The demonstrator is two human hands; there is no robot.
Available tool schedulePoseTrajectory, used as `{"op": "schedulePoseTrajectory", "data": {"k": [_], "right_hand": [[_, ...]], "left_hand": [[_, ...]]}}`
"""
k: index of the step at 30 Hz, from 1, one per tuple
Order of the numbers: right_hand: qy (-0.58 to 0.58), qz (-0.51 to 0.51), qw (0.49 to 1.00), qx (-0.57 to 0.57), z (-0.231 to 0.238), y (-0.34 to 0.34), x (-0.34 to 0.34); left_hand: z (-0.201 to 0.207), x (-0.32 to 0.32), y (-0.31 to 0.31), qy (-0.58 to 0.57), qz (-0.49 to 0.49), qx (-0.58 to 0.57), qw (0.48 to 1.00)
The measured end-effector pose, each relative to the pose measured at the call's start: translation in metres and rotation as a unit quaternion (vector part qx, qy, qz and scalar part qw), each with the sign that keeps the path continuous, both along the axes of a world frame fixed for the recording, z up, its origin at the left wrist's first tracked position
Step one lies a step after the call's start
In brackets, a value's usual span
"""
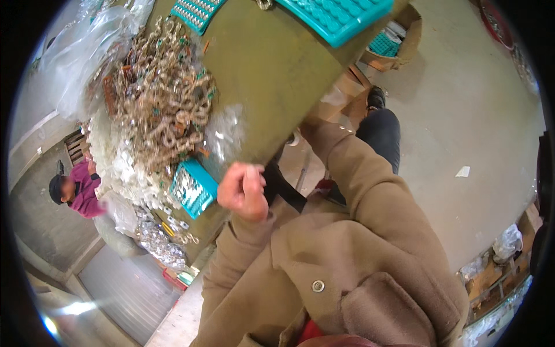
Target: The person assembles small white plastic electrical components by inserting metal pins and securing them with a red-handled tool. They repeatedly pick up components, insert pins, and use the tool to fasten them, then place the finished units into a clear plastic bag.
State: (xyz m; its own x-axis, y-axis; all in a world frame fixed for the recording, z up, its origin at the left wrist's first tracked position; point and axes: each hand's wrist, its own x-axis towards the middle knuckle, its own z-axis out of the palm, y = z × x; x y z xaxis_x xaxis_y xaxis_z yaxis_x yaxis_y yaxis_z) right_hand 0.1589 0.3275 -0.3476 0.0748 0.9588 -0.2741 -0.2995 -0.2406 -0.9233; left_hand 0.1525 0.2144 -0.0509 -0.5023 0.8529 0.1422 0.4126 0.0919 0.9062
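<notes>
My left hand [243, 191] is raised by the table's near edge, with its fingers curled closed. Anything inside the fingers is hidden from sight. Just left of it, a small teal tray [193, 188] holds many slim shiny pieces. My right arm [364, 168], in a brown sleeve, reaches toward the edge of the table, and the hand at its end does not show. A big tangled heap of looped beige cord-like pieces [165, 98] lies on the table beyond the tray. Crumpled clear plastic [225, 130] rests between the heap and my left hand.
Teal trays [341, 17] with rows of round hollows sit on the olive tabletop [260, 75]. White plastic pieces [118, 153] and clear bags [87, 58] cover its left side. A cardboard box [407, 43] stands on the floor. Another person [84, 185] in purple is at the far left.
</notes>
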Motion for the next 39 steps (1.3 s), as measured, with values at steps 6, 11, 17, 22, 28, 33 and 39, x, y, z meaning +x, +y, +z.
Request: {"op": "schedulePoseTrajectory", "data": {"k": [6, 11, 17, 22, 28, 33, 39], "right_hand": [[0.155, -0.001, 0.983, -0.094, 0.085, -0.056, 0.114], [0.107, 0.04, 0.992, -0.047, 0.158, -0.1, 0.197], [0.065, 0.092, 0.992, 0.056, 0.218, -0.142, 0.21], [-0.146, 0.183, 0.916, 0.325, 0.254, -0.169, 0.179], [-0.254, 0.332, 0.762, 0.494, 0.29, -0.192, 0.152], [-0.197, 0.481, 0.704, 0.484, 0.298, -0.193, 0.15], [-0.252, 0.318, 0.848, 0.34, 0.286, -0.177, 0.148]], "left_hand": [[-0.004, -0.002, -0.005, 0.004, -0.083, 0.042, 0.996], [-0.025, 0.027, -0.039, -0.204, -0.153, -0.032, 0.966], [-0.048, 0.03, -0.058, -0.338, -0.21, -0.117, 0.91], [-0.037, 0.018, -0.067, -0.531, -0.229, -0.065, 0.813], [-0.033, -0.008, -0.077, -0.669, -0.17, -0.09, 0.718], [-0.037, -0.012, -0.087, -0.721, -0.245, -0.074, 0.644], [-0.024, 0.012, -0.088, -0.764, -0.23, -0.062, 0.6]]}}
